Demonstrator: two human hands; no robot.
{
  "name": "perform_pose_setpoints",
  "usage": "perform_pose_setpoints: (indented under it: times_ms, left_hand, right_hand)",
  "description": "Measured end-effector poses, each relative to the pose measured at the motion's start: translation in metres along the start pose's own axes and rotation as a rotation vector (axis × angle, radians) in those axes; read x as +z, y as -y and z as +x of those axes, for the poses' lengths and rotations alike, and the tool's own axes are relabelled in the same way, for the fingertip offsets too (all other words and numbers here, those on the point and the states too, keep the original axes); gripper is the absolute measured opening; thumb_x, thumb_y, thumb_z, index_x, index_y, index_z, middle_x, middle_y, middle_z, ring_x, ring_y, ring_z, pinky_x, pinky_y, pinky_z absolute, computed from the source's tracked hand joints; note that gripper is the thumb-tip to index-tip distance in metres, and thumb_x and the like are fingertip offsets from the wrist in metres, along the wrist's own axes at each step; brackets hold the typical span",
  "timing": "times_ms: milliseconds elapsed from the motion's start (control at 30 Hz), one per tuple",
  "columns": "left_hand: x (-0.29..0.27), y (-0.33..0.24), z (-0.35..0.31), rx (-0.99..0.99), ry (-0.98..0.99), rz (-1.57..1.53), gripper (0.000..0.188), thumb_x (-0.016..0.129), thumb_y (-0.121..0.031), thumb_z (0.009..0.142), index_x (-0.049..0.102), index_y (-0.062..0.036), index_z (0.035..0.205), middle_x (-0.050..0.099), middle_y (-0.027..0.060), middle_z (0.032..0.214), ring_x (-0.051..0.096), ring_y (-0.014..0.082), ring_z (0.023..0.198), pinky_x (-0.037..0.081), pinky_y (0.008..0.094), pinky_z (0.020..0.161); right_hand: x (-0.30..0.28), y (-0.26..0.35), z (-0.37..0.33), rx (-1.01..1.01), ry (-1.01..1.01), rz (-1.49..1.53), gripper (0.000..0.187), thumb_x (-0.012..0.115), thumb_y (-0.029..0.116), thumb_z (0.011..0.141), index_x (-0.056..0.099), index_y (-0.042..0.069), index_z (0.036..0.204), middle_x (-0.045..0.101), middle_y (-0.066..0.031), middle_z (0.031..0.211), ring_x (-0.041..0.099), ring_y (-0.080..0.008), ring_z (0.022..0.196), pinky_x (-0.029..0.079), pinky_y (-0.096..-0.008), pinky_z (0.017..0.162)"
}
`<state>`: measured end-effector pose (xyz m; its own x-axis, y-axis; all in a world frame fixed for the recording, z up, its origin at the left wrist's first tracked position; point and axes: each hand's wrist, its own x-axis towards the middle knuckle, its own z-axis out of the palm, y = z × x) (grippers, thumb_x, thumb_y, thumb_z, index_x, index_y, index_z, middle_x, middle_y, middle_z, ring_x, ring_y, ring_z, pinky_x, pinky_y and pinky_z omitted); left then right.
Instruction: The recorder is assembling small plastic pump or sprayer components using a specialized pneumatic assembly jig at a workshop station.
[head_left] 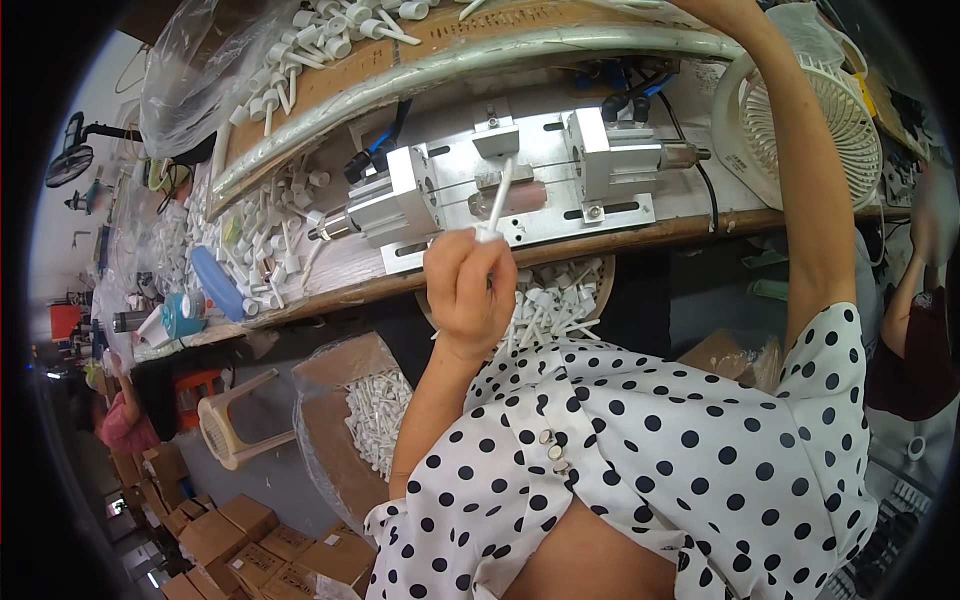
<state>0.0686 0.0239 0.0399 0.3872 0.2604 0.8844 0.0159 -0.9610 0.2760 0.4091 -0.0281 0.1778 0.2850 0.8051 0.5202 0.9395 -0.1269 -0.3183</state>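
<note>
My left hand (470,285) is closed around the cap end of a white plastic cap with a long thin stem (500,196). The stem points up and away, over the middle of a silver metal fixture (510,222) on the bench. Behind the stem's tip is a small metal block (496,140), and a pinkish piece (522,197) lies beside the stem. Metal cylinder units (405,192) stand on both sides of the plate. My right forearm (815,200) reaches past a white fan to the top edge, where the hand is out of view.
Stemmed white caps lie heaped on the raised cardboard-covered shelf (440,52), on the bench at left, in a tub (607,292) below the bench edge and in a lined carton (335,440). The fan (735,130) stands right. A stool (235,440) and other people are farther off.
</note>
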Motion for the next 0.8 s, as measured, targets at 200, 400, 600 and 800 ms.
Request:
perform_pose_setpoints:
  times_ms: [200,400,600,800]
  left_hand:
    - [0.016,0.003,0.009,-0.160,0.231,0.033,0.023,0.065,0.004,0.067,0.055,-0.0018,0.088,0.051,0.0156,0.102,0.050,0.0305,0.089,0.042,0.0364,0.075]
    - [0.018,-0.005,0.016,-0.186,0.325,0.034,0.023,0.062,0.003,0.069,0.052,-0.0014,0.089,0.051,0.0181,0.110,0.049,0.0324,0.091,0.041,0.0389,0.077]
    - [0.016,-0.009,0.027,-0.176,0.439,0.064,0.025,0.060,0.003,0.069,0.049,0.0011,0.091,0.050,0.0215,0.111,0.049,0.0344,0.089,0.042,0.0403,0.076]
    - [0.012,-0.009,0.039,-0.156,0.573,0.057,0.032,0.060,0.003,0.069,0.044,0.0037,0.097,0.048,0.0228,0.108,0.049,0.0359,0.086,0.044,0.0412,0.072]
  right_hand:
    - [0.003,0.052,-0.021,0.043,-0.025,0.095,0.017,0.061,0.012,0.069,0.059,-0.001,0.081,0.060,-0.0106,0.072,0.058,-0.0180,0.068,0.047,-0.0297,0.061]
    - [0.004,0.082,-0.042,-0.042,-0.074,0.150,0.015,0.062,0.009,0.069,0.059,0.001,0.081,0.060,-0.0095,0.071,0.057,-0.0175,0.066,0.046,-0.0278,0.061]
    - [0.009,0.092,-0.052,-0.033,-0.030,0.298,0.014,0.061,0.011,0.072,0.060,0.000,0.081,0.061,-0.0147,0.074,0.059,-0.0236,0.069,0.047,-0.0337,0.066]
    - [0.013,0.101,-0.065,-0.224,-0.094,0.281,0.018,0.061,0.007,0.070,0.059,0.000,0.086,0.059,-0.0068,0.077,0.058,-0.0157,0.070,0.046,-0.0267,0.063]
